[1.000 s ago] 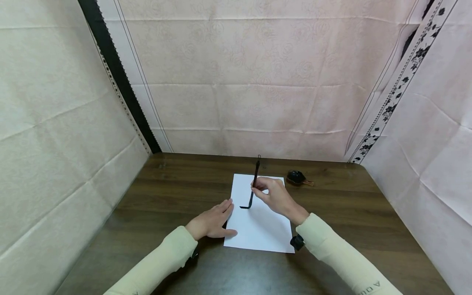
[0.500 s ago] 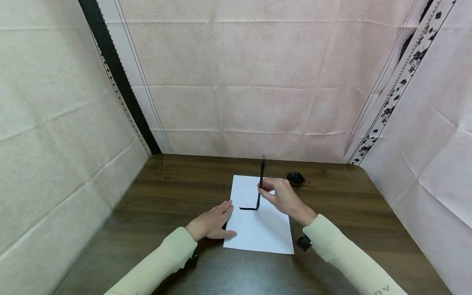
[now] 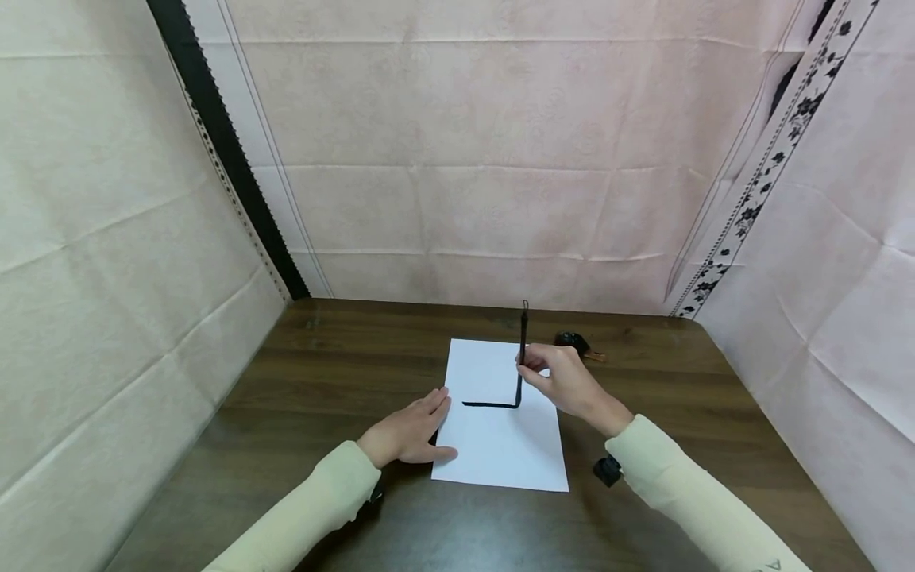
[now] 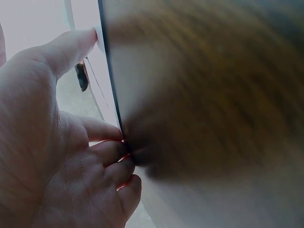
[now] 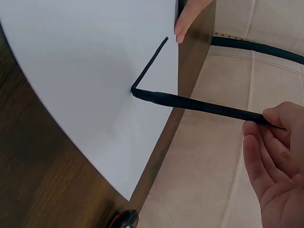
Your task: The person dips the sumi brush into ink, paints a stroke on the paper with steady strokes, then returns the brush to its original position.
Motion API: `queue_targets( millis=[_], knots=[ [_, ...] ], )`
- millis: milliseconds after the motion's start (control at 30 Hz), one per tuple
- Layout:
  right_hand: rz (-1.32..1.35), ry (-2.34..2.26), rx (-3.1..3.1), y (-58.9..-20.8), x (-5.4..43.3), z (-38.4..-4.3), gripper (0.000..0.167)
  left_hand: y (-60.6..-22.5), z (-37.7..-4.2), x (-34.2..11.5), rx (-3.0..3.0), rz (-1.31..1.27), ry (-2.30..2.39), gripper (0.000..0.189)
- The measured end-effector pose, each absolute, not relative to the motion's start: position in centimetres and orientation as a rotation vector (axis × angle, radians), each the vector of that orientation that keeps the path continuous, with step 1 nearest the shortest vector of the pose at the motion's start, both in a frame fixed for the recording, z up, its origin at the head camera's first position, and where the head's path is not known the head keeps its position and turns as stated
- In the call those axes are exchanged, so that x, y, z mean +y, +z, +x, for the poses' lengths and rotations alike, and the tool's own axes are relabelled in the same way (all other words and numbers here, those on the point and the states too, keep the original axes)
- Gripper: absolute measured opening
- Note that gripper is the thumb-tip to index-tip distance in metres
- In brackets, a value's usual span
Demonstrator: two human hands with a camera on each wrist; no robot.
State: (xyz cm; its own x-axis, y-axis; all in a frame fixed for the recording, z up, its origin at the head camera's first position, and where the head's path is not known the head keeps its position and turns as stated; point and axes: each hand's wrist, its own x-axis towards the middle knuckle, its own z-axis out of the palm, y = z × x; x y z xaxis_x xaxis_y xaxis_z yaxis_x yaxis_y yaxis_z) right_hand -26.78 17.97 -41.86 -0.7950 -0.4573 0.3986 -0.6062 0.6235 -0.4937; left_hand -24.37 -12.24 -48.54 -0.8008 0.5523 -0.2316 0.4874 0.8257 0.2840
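My right hand (image 3: 568,383) pinches a dark ink brush (image 5: 204,105) by its handle, thumb against fingers. The brush stands nearly upright in the head view, its black tip on a white sheet of paper (image 3: 500,453). From the tip a straight black stroke (image 3: 486,404) runs left across the sheet; the right wrist view shows this ink line (image 5: 151,61) meeting the bristles. My left hand (image 3: 411,430) rests at the paper's left edge, fingers and thumb spread. In the left wrist view the left hand's fingertips (image 4: 118,130) are right at the sheet's edge.
A small glossy black dish (image 3: 572,342) with a brown handle-like end sits beyond my right hand, partly hidden by it. The dark wooden table (image 3: 343,357) is bounded by pale cloth walls (image 3: 465,159) at the back and sides.
My right hand has slid to the right with the brush, and the black stroke behind the tip has grown longer. My left hand has stayed in place on the paper.
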Motion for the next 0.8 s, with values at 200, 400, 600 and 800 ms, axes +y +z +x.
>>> queue_targets(
  millis=[200,400,600,800],
  knots=[
    [0.830,0.892,-2.637,-42.0,19.2,-26.6,0.004,-48.4,-24.2,-12.3,2.700,0.789,0.304,0.096],
    [0.810,0.929,-2.645,-42.0,19.9,-26.6,0.006,-48.5,-24.2,-12.3,2.702,0.777,0.300,0.096],
    [0.805,0.924,-2.644,-41.3,19.8,-26.6,0.006,-48.4,-24.3,-12.3,2.698,0.777,0.314,0.097],
    [0.805,0.953,-2.590,-39.5,19.5,-26.4,0.010,-48.4,-24.3,-12.3,2.700,0.771,0.317,0.096]
  ],
)
